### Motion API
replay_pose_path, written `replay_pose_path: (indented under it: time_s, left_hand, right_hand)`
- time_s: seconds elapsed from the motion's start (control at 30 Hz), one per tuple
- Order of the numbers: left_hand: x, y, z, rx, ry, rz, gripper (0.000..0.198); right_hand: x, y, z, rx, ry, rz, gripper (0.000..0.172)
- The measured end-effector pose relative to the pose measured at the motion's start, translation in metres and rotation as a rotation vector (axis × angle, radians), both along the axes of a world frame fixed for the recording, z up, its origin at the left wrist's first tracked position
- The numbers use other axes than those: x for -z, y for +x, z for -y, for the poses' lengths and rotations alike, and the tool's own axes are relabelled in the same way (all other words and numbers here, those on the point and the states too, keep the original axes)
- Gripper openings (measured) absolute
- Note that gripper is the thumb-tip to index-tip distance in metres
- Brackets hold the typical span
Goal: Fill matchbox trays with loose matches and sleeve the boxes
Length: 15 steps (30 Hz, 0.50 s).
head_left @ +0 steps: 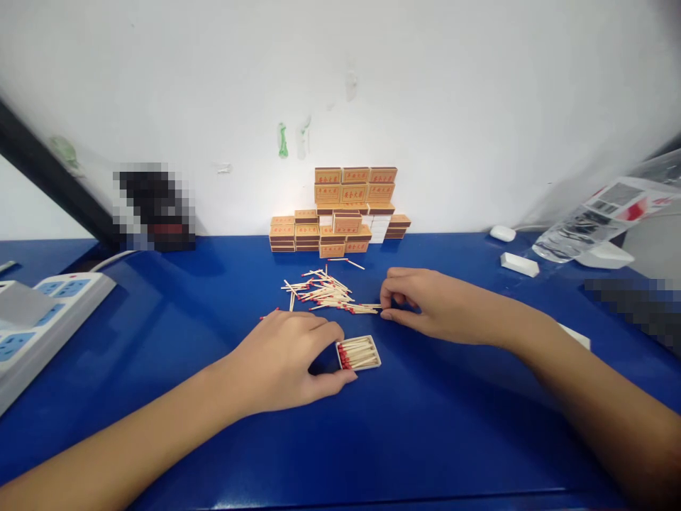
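A small white matchbox tray point(375, 365) lies on the blue table, partly filled with red-tipped matches point(357, 350) laid side by side. My left hand point(287, 358) steadies it from the left, with the thumb at its near edge and the fingers at its far left corner. Behind the tray is a loose heap of matches point(327, 289), heads pointing various ways. My right hand point(420, 301) is at the heap's right edge, thumb and fingers pinched at the ends of a few matches point(367, 308). How many it grips cannot be made out.
Stacked matchboxes point(333, 231) stand against the wall behind the heap. On the left is a power strip point(79, 301). At right are a white block point(520, 265), a small white case point(503, 233) and a clear plastic bottle point(574, 227). Another white item point(577, 337) shows behind my right forearm.
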<state>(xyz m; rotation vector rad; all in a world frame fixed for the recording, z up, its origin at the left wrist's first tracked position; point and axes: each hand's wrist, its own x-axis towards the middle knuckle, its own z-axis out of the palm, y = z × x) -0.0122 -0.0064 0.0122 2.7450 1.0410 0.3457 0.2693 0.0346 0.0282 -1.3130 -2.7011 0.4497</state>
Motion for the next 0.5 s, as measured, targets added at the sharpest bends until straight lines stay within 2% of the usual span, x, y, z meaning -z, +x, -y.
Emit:
replay_pose_path:
  time_s: [0.13,0.27,0.5]
  left_hand:
    - [-0.0003,0.0002,-0.0006,-0.006,-0.006,-0.001,0.032]
    - [-0.0008,0.0001,-0.0009,-0.005,-0.004,0.001,0.031]
    - [0.0003,-0.0017,-0.0019,0.011,0.031,0.019,0.03]
  right_hand:
    - [0.001,0.0013,-0.0023,0.008,-0.001,0.001,0.014]
    - [0.0036,0.0038,-0.0046,0.041,0.04,-0.004,0.006]
    - [0.0058,0.0066,-0.0083,0.019,0.016,-0.018,0.015]
